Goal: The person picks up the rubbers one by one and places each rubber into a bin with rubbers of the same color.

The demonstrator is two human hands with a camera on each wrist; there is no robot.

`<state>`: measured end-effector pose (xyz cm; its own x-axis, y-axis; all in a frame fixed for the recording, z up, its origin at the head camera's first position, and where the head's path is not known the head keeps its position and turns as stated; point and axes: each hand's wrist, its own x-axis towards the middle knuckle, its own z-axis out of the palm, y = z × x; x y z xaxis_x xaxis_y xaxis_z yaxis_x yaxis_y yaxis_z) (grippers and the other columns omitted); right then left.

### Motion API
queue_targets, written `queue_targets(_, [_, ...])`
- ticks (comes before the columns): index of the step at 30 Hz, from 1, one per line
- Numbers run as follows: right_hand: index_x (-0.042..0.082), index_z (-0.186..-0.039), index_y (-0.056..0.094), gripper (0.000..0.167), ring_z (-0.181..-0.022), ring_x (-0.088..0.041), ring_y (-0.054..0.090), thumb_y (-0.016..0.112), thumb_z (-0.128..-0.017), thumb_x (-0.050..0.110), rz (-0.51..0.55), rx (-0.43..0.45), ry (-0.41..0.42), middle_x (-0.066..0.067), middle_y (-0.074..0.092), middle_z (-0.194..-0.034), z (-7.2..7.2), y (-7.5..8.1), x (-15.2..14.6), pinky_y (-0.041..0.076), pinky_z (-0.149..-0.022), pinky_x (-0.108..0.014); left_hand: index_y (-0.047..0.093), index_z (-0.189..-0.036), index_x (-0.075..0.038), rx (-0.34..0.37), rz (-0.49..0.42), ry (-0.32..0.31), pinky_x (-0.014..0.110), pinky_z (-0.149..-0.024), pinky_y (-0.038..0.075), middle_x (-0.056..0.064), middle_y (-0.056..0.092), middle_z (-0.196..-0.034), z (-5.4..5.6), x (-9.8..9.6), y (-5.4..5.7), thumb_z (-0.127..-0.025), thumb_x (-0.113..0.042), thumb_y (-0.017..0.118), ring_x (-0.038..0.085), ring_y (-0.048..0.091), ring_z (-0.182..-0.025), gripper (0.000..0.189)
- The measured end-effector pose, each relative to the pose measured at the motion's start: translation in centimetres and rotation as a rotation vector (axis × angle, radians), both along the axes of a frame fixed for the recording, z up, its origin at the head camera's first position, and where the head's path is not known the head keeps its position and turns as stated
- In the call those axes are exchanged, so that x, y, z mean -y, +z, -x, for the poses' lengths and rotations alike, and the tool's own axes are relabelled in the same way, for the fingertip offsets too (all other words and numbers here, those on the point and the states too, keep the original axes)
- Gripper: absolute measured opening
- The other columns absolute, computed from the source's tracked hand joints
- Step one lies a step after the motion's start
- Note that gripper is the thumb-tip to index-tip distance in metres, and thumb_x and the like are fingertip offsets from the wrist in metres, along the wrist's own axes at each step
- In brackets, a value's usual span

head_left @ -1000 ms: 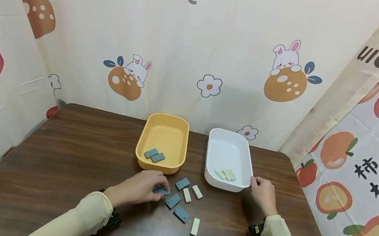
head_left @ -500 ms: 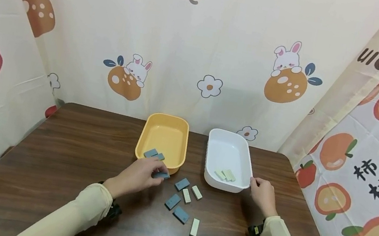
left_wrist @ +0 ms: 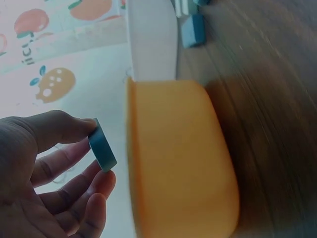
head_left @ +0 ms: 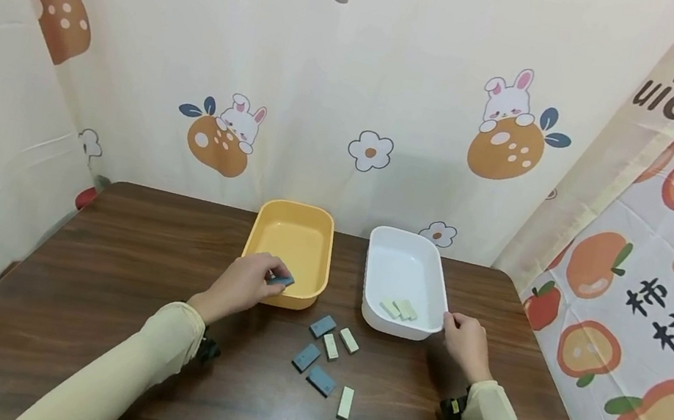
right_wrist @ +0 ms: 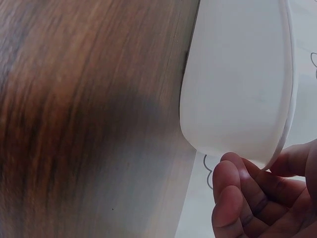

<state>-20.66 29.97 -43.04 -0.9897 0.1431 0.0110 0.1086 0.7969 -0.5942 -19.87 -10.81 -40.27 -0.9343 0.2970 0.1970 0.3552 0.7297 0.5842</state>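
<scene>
Blocks (head_left: pixel 321 381) lie loose on the brown table (head_left: pixel 99 274), between the person's two cream sleeves (head_left: pixel 118 367). One pale block (head_left: pixel 345 404) is nearest and sits off by itself. Past it are two blue ones, side by side with a gap between them. A bit farther on, two more pale ones (head_left: pixel 330 347) lie close to a third blue one (head_left: pixel 322 326).

Next comes the right hand (head_left: pixel 468 345). Its thumb and fingers pinch the rim at the near right corner of the white tray (head_left: pixel 396 325), with the thumb on one side and the fingers on the other.

The left hand (head_left: pixel 241 283) holds a blue block (left_wrist: pixel 102 148) up over the near end of the yellow tray (head_left: pixel 291 302). Its thumb is on one end and its fingertips are on the other, so the grip is only as wide as the block. The block does not touch the rim.

Three pale blocks (head_left: pixel 405 309) lie together in the near end of the white tray. Behind both trays hangs a curtain (head_left: pixel 321 66) with bunnies, fruit, flowers and the word "Juice".
</scene>
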Motion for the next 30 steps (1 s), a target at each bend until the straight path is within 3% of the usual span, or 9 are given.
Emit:
queue_targets(15, [-0.005,-0.097,0.068,0.038,-0.062,-0.017,0.056,0.043,-0.102,0.023,-0.013,-0.008,-0.004,-0.011,0.066,-0.072,0.0,-0.1,-0.1,0.041,-0.056,-0.029,0.072,-0.088,-0.014,0.155,0.047,0.027,0.030,-0.071,0.050,-0.002,0.069,-0.088,3.8,-0.5,-1.3,-0.087,-0.021,0.072,0.012,0.059,-0.077,0.007])
queue_targets(24, [-0.004,-0.097,0.069,0.038,-0.061,-0.015,0.056,0.044,-0.101,0.023,-0.010,-0.006,-0.006,-0.010,0.067,-0.071,0.1,-0.3,0.0,0.042,-0.056,-0.028,0.072,-0.085,-0.014,0.225,0.120,-0.042,0.028,-0.070,0.047,-0.003,0.068,-0.084,5.1,-1.0,-2.3,-0.083,-0.024,0.077,0.012,0.056,-0.074,0.011])
queue_targets(30, [-0.004,-0.094,0.069,0.037,-0.061,-0.015,0.056,0.044,-0.101,0.022,-0.013,-0.020,-0.004,-0.011,0.066,-0.070,0.1,-0.1,0.1,0.042,-0.056,-0.029,0.071,-0.084,-0.015,0.254,0.132,-0.093,0.029,-0.071,0.049,-0.003,0.069,-0.085,5.7,-1.3,-2.5,-0.086,-0.024,0.074,0.012,0.057,-0.075,0.010])
